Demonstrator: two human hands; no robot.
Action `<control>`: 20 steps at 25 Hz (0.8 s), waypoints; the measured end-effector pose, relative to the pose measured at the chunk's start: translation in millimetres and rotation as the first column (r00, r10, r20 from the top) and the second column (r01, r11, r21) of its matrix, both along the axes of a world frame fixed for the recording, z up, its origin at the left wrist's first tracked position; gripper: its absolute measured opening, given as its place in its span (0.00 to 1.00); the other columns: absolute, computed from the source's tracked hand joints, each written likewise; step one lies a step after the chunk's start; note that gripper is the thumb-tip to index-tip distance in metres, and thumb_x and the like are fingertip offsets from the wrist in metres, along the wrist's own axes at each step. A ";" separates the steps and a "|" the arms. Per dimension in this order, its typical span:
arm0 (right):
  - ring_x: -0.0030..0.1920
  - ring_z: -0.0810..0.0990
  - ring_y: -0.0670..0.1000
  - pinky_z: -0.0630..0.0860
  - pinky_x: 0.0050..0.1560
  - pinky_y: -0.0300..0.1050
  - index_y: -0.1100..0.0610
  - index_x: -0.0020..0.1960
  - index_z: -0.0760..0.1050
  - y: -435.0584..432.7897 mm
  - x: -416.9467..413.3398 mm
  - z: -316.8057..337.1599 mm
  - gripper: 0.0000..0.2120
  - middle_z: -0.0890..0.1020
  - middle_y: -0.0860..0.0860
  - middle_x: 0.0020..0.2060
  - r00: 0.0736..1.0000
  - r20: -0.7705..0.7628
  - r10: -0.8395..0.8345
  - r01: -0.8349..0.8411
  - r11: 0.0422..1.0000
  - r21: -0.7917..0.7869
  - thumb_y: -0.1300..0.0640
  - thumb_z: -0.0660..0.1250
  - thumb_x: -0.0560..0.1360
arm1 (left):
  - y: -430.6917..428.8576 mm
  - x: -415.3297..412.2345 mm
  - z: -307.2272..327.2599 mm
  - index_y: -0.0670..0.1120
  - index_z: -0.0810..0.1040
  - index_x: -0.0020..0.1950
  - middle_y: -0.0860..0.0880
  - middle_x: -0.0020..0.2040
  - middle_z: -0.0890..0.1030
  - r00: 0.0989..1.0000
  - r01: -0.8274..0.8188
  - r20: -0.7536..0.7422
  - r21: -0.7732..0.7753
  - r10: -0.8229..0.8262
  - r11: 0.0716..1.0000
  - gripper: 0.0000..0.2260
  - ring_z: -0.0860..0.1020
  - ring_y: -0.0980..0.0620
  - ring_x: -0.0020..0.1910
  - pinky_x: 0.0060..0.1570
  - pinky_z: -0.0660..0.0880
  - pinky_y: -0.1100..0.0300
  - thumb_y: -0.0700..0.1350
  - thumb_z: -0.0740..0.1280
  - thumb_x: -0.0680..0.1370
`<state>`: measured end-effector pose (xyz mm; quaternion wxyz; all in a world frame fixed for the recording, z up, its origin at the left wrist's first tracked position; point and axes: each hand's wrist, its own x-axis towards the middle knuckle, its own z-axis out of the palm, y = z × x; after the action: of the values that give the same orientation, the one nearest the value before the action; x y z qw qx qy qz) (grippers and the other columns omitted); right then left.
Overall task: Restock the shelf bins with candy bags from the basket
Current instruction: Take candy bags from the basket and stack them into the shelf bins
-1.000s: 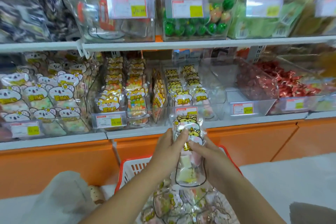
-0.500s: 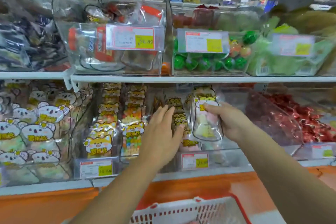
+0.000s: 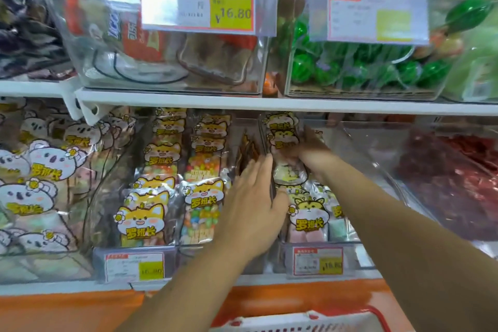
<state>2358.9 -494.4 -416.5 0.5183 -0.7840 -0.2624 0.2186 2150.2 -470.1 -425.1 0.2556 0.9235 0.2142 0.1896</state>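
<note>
Hands number two: right hand (image 3: pixel 312 155) grips one bag (image 3: pixel 289 173) upright inside one clear bin (image 3: pixel 359 249), left hand (image 3: pixel 252 207) presses straight fingers against that bin's left wall, with one basket (image 3: pixel 296 323) below.

The right hand (image 3: pixel 310 155) is holding a candy bag (image 3: pixel 289 174) inside the bin (image 3: pixel 361 250) at 1 o'clock from the left hand (image 3: pixel 250 210). The basket (image 3: pixel 310 321) is sitting at 6 o'clock, before the shelf (image 3: pixel 54 290).

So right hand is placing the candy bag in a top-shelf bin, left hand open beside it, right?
Not the top shelf. Head view: the right hand places the candy bag in a lower-shelf bin; left hand open beside it.
</note>
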 end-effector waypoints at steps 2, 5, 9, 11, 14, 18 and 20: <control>0.31 0.79 0.51 0.71 0.28 0.43 0.53 0.72 0.58 -2.6 -0.1 3.7 0.37 0.83 0.45 0.34 1.000 0.030 0.004 -0.003 0.999 -0.035 0.65 0.71 0.68 | -0.5 -0.3 -0.2 0.54 0.42 0.80 0.57 0.80 0.45 1.000 0.008 0.003 -0.001 -0.008 1.000 0.28 0.44 0.60 0.78 0.75 0.43 0.59 0.56 0.50 0.83; 0.55 0.79 0.58 0.74 0.40 0.44 0.54 0.78 0.48 -9.6 -9.3 11.5 0.47 0.81 0.55 0.57 0.993 0.118 0.009 0.010 0.987 -0.159 0.59 0.72 0.68 | -1.4 0.4 -0.7 0.54 0.43 0.80 0.57 0.80 0.46 1.000 0.005 0.015 0.003 -0.005 1.000 0.28 0.44 0.59 0.78 0.74 0.44 0.59 0.56 0.50 0.83; 0.59 0.77 0.57 0.78 0.54 0.50 0.58 0.76 0.56 -35.2 -35.1 33.3 0.37 0.77 0.55 0.60 0.973 0.230 -0.039 0.082 0.979 -0.184 0.59 0.70 0.72 | -1.2 -2.2 0.0 0.55 0.47 0.80 0.57 0.80 0.50 0.998 -0.012 0.058 -0.060 0.016 0.998 0.29 0.48 0.58 0.78 0.75 0.47 0.58 0.60 0.52 0.82; 0.61 0.77 0.56 0.76 0.58 0.49 0.55 0.74 0.63 -63.9 -56.3 43.2 0.29 0.76 0.54 0.63 0.956 0.280 -0.087 0.116 0.989 -0.089 0.55 0.68 0.76 | -6.8 -10.6 8.0 0.54 0.50 0.80 0.57 0.79 0.52 0.994 -0.012 0.111 -0.078 0.021 0.997 0.28 0.50 0.58 0.77 0.74 0.49 0.60 0.59 0.54 0.82; 0.53 0.78 0.47 0.74 0.54 0.43 0.49 0.65 0.73 -117.6 -100.5 41.4 0.16 0.80 0.47 0.56 0.945 0.281 -0.170 0.144 0.984 0.108 0.53 0.65 0.78 | -22.5 -34.0 22.0 0.52 0.60 0.78 0.56 0.76 0.62 0.970 -0.025 0.242 0.018 0.020 1.000 0.24 0.58 0.57 0.75 0.73 0.55 0.59 0.55 0.56 0.82; 0.44 0.80 0.46 0.77 0.45 0.41 0.45 0.51 0.78 -180.6 -167.5 6.2 0.08 0.82 0.46 0.45 0.958 0.189 -0.216 0.149 0.937 0.315 0.58 0.65 0.78 | -53.5 -88.6 1.5 0.52 0.72 0.70 0.56 0.66 0.74 0.954 0.020 0.296 0.116 -0.054 0.993 0.19 0.68 0.59 0.66 0.64 0.65 0.61 0.52 0.56 0.81; 0.37 0.79 0.44 0.75 0.37 0.36 0.48 0.49 0.79 -198.9 -194.9 -25.7 0.09 0.81 0.49 0.42 0.976 0.064 -0.208 0.175 0.926 0.333 0.61 0.65 0.78 | -66.6 -118.2 -35.2 0.53 0.72 0.70 0.60 0.65 0.73 0.977 0.016 0.211 0.026 -0.021 1.000 0.17 0.67 0.63 0.65 0.63 0.64 0.65 0.51 0.58 0.82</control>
<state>2164.0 -693.3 -442.3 0.6459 -0.7193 -0.2420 0.0821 2032.0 -536.7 -460.3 0.2674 0.9031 0.1750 0.2868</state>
